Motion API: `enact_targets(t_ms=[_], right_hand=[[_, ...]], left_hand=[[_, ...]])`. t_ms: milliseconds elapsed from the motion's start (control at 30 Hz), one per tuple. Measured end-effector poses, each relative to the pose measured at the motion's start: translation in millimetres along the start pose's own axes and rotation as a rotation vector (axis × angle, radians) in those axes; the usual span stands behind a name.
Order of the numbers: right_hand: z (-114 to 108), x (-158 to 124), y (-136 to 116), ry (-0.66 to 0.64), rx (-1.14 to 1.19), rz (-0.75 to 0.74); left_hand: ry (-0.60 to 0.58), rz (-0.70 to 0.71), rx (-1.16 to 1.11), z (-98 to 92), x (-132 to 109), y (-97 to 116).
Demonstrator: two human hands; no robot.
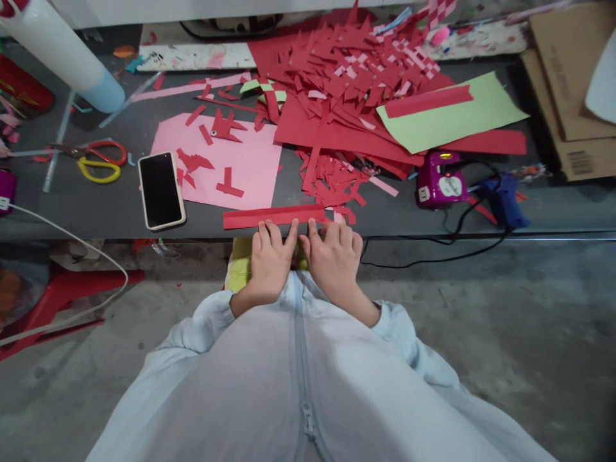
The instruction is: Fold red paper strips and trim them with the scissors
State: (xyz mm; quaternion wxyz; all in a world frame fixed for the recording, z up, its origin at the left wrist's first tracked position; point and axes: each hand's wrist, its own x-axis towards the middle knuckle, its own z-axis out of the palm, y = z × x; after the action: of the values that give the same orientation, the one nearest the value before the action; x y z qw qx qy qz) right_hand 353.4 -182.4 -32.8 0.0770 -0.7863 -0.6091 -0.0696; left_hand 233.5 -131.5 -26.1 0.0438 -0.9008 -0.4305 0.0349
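A long narrow strip of red paper (260,218), with a crease line along its length, lies along the near edge of the dark table. My left hand (272,256) rests palm down, its fingers apart and their tips on the strip's lower edge. Beside it, my right hand (334,253) has its index finger stretched to the strip; its other fingers bend over the table edge by small red and pink scraps (344,213). Neither hand wraps round anything. Just beyond lies a pink sheet (255,160) bearing red cut pieces and a red paper fish (227,125).
A phone (162,190) and scissors (99,160) lie left. Behind are heaped red paper pieces (332,70) and a green sheet (457,122). To the right are a purple device (440,183), a blue glue gun (505,202) with a hanging cable, and cardboard (572,77).
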Motion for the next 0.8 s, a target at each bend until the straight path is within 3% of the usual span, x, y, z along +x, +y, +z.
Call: enact_targets(t_ms=[233,367,600,800], right_hand=[[-0.9,1.0,-2.1,-0.051,0.042,-0.042],[-2.9,1.0,2.2,-0.054,0.017,0.017],[1.3,6.5,26.5,0.012,0.083,0.062],[9.1,25.1,49.8,0.096,0.283,0.171]], left_hand=[[0.016,-0.022,-0.027,2.8,-0.7,0.5],[0.032,-0.011,-0.029,3.2,-0.7,0.0],[0.004,-0.023,-0.094,6.1,-2.8,-1.5],[0.100,-0.063,-0.176,17.8,-11.0,-8.2]])
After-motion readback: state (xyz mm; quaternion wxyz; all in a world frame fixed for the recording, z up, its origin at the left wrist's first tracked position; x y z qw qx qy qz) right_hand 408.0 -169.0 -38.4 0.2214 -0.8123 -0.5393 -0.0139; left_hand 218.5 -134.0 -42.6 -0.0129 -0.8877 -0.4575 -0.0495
